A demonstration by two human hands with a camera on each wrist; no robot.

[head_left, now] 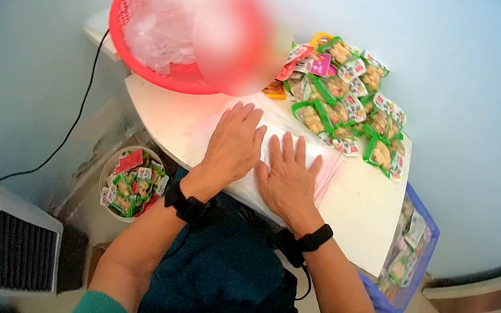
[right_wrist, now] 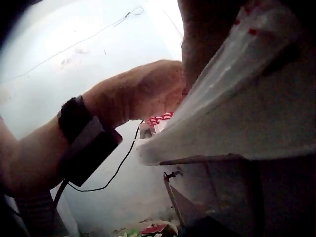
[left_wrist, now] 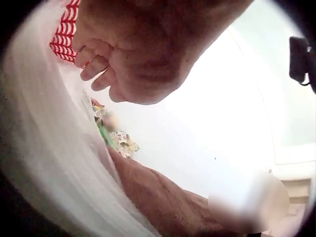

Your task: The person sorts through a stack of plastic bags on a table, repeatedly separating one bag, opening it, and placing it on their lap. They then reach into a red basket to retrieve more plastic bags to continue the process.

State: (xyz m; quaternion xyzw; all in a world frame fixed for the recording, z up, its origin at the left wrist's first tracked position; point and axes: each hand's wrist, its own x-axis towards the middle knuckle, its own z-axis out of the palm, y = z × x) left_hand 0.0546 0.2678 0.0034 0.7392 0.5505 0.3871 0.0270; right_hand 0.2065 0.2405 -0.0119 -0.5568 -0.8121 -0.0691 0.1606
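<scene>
A flat stack of clear plastic bags [head_left: 323,162] with pinkish edges lies on the white table [head_left: 362,210] in front of the person. My left hand [head_left: 236,144] is palm down over its left part, fingers pointing away. Beside it my right hand [head_left: 290,180] lies on the stack with fingers spread and straight. In the left wrist view the palm of the left hand [left_wrist: 143,59] shows above the whitish plastic [left_wrist: 59,143]. The right wrist view has the left hand [right_wrist: 143,94] near the plastic's raised fold [right_wrist: 232,74]. Neither hand grips anything.
A red basket [head_left: 163,79] of crumpled clear plastic stands at the table's back left, partly blurred. Green-edged snack packets [head_left: 340,105] are heaped at the back right. Below are a bucket [head_left: 105,181] of packets, a blue crate [head_left: 424,254] and an air cooler [head_left: 24,244].
</scene>
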